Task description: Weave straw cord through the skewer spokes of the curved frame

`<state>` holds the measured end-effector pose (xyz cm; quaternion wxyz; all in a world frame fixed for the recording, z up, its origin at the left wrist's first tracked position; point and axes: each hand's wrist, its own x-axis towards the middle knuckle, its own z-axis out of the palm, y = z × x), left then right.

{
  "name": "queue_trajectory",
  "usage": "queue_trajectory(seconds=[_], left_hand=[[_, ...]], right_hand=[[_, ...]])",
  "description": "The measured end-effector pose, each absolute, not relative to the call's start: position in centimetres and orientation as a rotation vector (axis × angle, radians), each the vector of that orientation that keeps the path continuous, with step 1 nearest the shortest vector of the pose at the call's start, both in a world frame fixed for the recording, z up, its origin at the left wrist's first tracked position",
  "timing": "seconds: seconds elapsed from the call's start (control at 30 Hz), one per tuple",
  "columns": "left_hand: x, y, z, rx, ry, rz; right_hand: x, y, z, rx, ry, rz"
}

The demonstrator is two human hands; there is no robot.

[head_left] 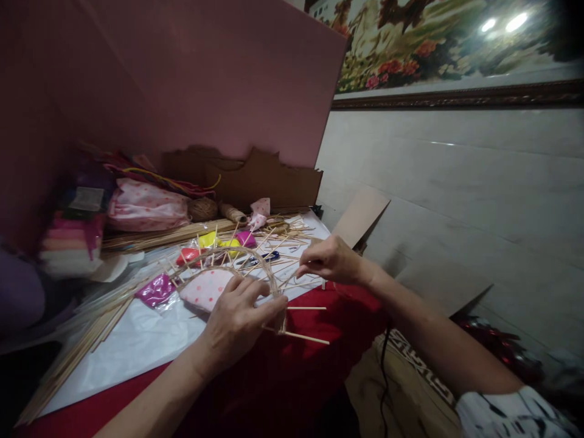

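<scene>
A half-woven basket [206,288] has a base covered in white cloth with red dots. Thin wooden sticks stand out all around it, and twine [272,272] is woven between them. My left hand [237,313] is closed on the basket's near side, thumb along the woven edge and fingers over the base. Just right of the basket, my right hand [332,258] has its fingers pinched together on a strand of twine [288,281] that runs to the woven edge. The fingertips partly hide the strand's end.
Sticks [109,322] lie in bundles on the white sheet [132,353]. Around the basket are a magenta packet [157,292], a red packet [188,255] and a blue-handled tool [267,257]. Behind are a twine ball [203,209], dotted cloth [148,204] and cardboard [274,182].
</scene>
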<state>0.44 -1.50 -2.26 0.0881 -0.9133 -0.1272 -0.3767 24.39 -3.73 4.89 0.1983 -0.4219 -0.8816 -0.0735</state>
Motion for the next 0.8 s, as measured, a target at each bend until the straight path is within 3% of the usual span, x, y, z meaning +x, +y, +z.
queue_trajectory(seconds=[0.27,0.5,0.8], left_hand=[[0.4,-1.5,-2.2,-2.742,-0.364,-1.088],[0.4,-1.6,-2.3,-2.745,-0.372,-1.08],[0.4,-1.3,-2.3,-2.719,-0.39,-1.102]], right_hand=[[21.5,-3.4,6.9,-1.316,-2.603,-0.545],[19.6,-3.3,5.7,-1.449,-2.533,-0.609],[19.7,-4.4,5.3,-1.156,-2.51,-0.748]])
